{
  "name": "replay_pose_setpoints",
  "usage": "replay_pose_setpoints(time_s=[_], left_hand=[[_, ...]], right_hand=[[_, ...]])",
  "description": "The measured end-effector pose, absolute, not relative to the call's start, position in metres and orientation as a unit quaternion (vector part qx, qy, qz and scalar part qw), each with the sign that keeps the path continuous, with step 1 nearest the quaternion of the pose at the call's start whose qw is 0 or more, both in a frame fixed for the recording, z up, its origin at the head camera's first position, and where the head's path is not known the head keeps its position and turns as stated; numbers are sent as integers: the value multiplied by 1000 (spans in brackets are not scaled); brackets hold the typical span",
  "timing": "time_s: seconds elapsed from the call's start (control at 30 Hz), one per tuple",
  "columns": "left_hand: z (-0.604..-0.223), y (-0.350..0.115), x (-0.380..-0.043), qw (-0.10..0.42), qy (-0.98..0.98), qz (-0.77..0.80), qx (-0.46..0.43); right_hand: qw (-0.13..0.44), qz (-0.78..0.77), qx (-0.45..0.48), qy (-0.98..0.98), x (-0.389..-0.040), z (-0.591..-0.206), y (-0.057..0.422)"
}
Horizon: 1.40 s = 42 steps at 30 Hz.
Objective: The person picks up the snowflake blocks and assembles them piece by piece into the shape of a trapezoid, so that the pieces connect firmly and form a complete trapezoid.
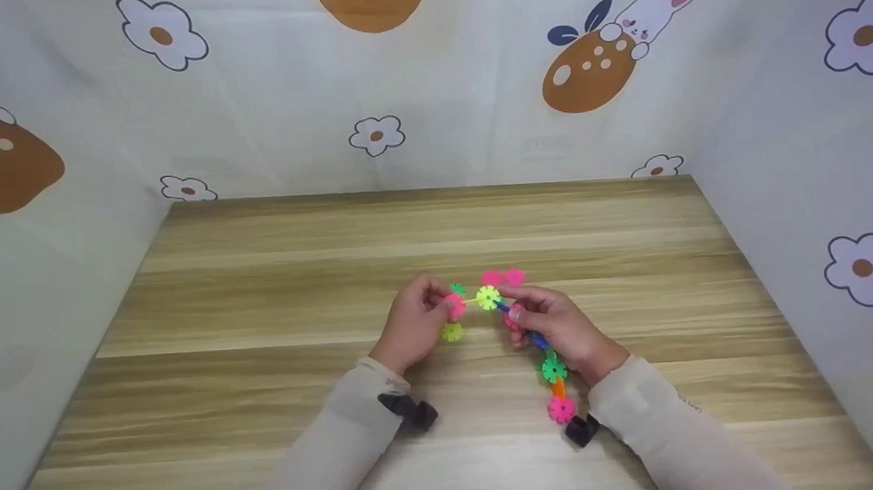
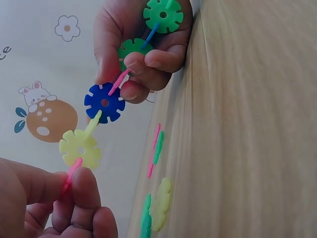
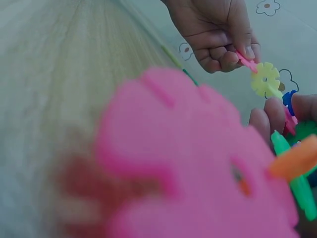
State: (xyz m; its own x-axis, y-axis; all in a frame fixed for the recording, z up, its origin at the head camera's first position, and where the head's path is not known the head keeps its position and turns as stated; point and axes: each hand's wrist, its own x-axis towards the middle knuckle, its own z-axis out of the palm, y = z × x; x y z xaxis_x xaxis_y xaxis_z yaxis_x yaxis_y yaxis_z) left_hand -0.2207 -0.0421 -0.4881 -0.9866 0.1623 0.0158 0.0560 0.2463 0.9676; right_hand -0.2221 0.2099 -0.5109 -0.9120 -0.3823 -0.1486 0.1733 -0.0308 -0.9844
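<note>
A chain of notched plastic snowflake discs stretches between the two hands. My left hand (image 1: 417,322) pinches a pink disc (image 1: 455,304) at one end between thumb and fingers. That disc slots into a yellow disc (image 2: 79,148), with a blue disc (image 2: 104,102) farther along. My right hand (image 1: 564,332) grips the chain's middle, its fingers partly hiding pink and green pieces. Below that hand hang a green disc (image 1: 554,369), an orange disc (image 1: 558,388) seen edge-on and a pink end disc (image 1: 562,409). This end disc looms large and blurred in the right wrist view.
Loose discs lie on the wooden table (image 1: 260,299): a yellow one (image 1: 452,332) and a green one (image 1: 457,289) near the left hand, and pink ones (image 1: 513,277) beyond the right fingers. Patterned cloth walls (image 1: 458,79) enclose the table's back and sides.
</note>
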Motion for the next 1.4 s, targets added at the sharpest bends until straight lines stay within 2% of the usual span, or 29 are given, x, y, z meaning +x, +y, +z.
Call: replay_pose_setpoints(time_s=[0.4, 0.6, 0.9, 1.4], left_hand=[[-489, -43, -222, 25, 796, 597, 92], [-486, -49, -224, 54, 861, 501, 71], [-482, -49, -218, 113, 940, 293, 134], [-482, -49, -215, 130, 942, 271, 151]], right_hand=[[182, -718, -75, 668, -223, -513, 208], [176, -724, -63, 664, -224, -513, 208], [180, -723, -60, 664, -224, -512, 209], [176, -724, -76, 663, -225, -514, 208]])
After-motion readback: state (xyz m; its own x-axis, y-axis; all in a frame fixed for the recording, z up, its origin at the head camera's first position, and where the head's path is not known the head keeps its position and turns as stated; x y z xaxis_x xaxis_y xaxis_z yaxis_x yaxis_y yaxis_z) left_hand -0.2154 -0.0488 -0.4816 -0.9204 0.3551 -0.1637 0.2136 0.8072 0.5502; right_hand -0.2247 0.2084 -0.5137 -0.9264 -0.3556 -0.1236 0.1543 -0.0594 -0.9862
